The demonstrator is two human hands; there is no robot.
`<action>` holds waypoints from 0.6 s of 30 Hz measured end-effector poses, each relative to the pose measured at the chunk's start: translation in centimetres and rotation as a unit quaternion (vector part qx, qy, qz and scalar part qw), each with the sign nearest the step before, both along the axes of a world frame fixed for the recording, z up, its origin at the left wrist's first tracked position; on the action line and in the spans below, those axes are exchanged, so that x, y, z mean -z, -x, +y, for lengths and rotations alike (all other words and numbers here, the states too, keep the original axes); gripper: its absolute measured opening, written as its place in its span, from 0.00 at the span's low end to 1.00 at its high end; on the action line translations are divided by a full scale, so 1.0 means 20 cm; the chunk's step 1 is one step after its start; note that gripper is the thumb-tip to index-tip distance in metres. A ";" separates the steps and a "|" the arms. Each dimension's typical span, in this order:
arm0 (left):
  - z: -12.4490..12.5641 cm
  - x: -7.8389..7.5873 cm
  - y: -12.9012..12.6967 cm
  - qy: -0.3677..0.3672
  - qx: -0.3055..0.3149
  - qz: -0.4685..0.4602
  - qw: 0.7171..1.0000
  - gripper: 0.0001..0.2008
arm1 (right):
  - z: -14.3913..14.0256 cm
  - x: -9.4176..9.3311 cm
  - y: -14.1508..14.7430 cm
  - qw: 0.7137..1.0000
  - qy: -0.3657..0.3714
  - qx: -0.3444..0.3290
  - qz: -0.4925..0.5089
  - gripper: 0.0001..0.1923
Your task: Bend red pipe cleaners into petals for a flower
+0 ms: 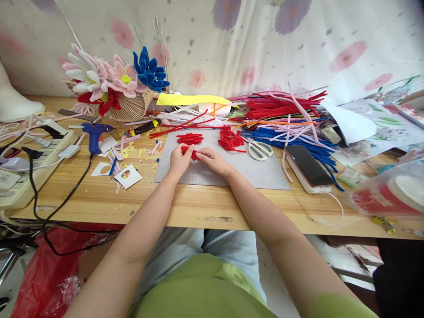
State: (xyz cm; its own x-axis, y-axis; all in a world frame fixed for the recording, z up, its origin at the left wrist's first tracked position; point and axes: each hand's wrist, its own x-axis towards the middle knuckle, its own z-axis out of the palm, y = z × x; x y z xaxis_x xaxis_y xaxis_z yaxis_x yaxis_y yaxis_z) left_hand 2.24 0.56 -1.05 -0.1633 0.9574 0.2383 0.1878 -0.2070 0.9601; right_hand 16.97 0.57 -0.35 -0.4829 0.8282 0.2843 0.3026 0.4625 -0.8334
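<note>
Red pipe cleaner piece (193,153) sits pinched between both hands over the grey mat (265,174) on the worktop (185,205): left hand (180,160) and right hand (212,160) each close their grip on it. Just beyond lie more red bent pieces (230,139), white scissors (260,149) to their right

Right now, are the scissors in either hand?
No, the scissors lie on the grey mat, right of both hands pinching a red piece.

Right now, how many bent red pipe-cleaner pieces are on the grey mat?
3: one pinched between the left hand and right hand, one bundle behind them, one bundle beside the scissors. Bundles may hide more.
</note>
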 end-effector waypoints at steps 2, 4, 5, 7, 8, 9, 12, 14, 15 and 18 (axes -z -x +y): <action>0.00 -0.01 0.00 0.009 -0.001 -0.043 0.999 0.13 | -0.01 -0.02 -0.01 0.998 0.034 -0.035 0.026 0.21; -0.01 -0.02 -0.01 0.043 0.011 -0.092 0.995 0.15 | -0.01 -0.03 -0.03 0.996 0.064 -0.055 0.040 0.21; -0.02 -0.03 -0.02 0.067 0.019 -0.117 0.991 0.16 | -0.01 -0.03 -0.03 0.994 0.076 -0.057 0.046 0.20; -0.03 -0.05 -0.03 0.117 0.035 -0.161 0.979 0.17 | -0.01 -0.03 -0.03 0.993 0.091 -0.043 0.060 0.20; -0.04 -0.06 -0.04 0.137 0.045 -0.177 0.974 0.18 | -0.01 -0.03 -0.03 0.993 0.095 -0.033 0.069 0.19; -0.05 -0.07 -0.04 0.153 0.058 -0.190 0.968 0.18 | -0.01 -0.02 -0.02 0.992 0.098 -0.024 0.079 0.19; -0.06 -0.09 -0.04 0.177 0.097 -0.219 0.955 0.19 | -0.01 -0.03 -0.02 0.989 0.111 -0.016 0.098 0.20; -0.06 -0.09 -0.04 0.184 0.106 -0.233 0.949 0.19 | -0.02 -0.04 -0.02 0.985 0.128 -0.032 0.108 0.20; -0.06 -0.10 -0.03 0.187 0.105 -0.240 0.947 0.19 | -0.02 -0.04 -0.02 0.983 0.136 -0.045 0.114 0.20; -0.05 -0.10 -0.03 0.191 0.104 -0.262 0.940 0.17 | -0.03 -0.05 -0.02 0.979 0.142 -0.079 0.120 0.20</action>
